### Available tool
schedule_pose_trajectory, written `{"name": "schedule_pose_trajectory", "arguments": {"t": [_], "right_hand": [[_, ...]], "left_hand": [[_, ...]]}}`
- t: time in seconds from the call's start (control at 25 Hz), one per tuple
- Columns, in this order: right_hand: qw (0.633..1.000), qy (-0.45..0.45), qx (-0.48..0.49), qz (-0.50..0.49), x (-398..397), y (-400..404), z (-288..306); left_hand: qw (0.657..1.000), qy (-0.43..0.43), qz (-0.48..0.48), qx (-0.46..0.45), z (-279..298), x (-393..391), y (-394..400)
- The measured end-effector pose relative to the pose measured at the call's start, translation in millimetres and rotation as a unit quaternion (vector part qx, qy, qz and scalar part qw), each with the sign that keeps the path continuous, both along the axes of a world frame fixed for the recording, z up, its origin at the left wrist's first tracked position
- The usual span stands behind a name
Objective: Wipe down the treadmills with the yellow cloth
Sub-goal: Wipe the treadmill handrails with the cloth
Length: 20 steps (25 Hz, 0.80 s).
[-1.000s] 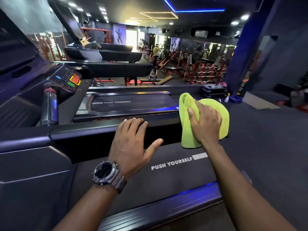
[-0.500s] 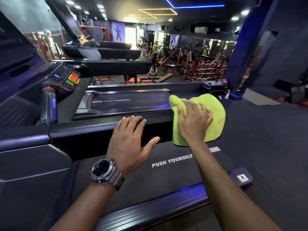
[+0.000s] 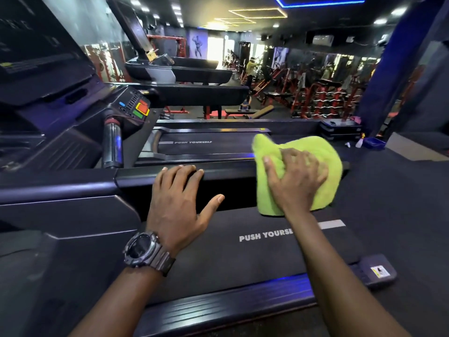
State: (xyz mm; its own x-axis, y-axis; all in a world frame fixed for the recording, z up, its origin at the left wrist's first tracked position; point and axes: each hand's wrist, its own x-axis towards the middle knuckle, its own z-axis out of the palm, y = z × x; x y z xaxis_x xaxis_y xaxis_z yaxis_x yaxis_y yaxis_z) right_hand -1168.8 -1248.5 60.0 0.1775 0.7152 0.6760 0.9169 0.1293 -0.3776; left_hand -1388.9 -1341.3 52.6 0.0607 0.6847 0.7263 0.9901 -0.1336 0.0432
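Right hand [image 3: 295, 182]: fingers [image 3: 268, 166] spread and curled into the yellow cloth [image 3: 323, 154], pressing it against the far side rail [image 3: 230, 170] of the near treadmill [image 3: 218, 259]. Left hand [image 3: 176, 203]: fingers flat on the same rail, thumb out, holding nothing. Wristwatch [image 3: 141, 249] on left wrist. Second treadmill [image 3: 206, 144] just beyond.

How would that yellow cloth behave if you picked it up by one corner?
Probably floppy: the yellow cloth bunches into soft folds under the right hand and drapes over the treadmill's side rail. It looks fluffy and likely light. Its nap would probably grip rather than slip, though that is only a guess.
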Motion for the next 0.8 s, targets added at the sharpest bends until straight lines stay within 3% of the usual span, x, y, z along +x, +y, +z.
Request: {"name": "schedule_pose_trajectory", "arguments": {"t": [0.12,0.2,0.28,0.4,0.48,0.56,0.8], "right_hand": [[0.979,-0.143,0.004,0.148,-55.3,-30.4,0.6],[0.961,-0.205,0.001,0.184,-29.1,-18.8,2.4],[0.97,-0.192,-0.006,0.146,13.1,0.2,6.2],[0.994,-0.09,-0.025,0.057,19.5,2.9,6.6],[0.993,-0.099,-0.027,0.053,-38.1,-14.7,4.0],[0.984,-0.138,-0.013,0.114,-105.0,-42.2,4.7],[0.924,-0.28,0.057,0.255,-253.9,-81.7,2.3]], "left_hand": [[1.0,-0.019,-0.006,0.021,-4.3,-7.0,-4.0],[0.999,-0.036,-0.006,0.032,-5.5,-13.4,-8.9],[0.998,-0.045,0.008,0.039,-6.1,-25.5,-17.4],[0.997,-0.054,0.034,0.046,-8.3,-52.3,-33.1],[0.995,-0.067,0.051,0.058,-11.3,-73.7,-43.5],[0.991,-0.096,0.057,0.077,-14.6,-91.4,-51.0],[0.955,-0.242,0.072,0.157,-21.4,-120.4,-64.5]]}}
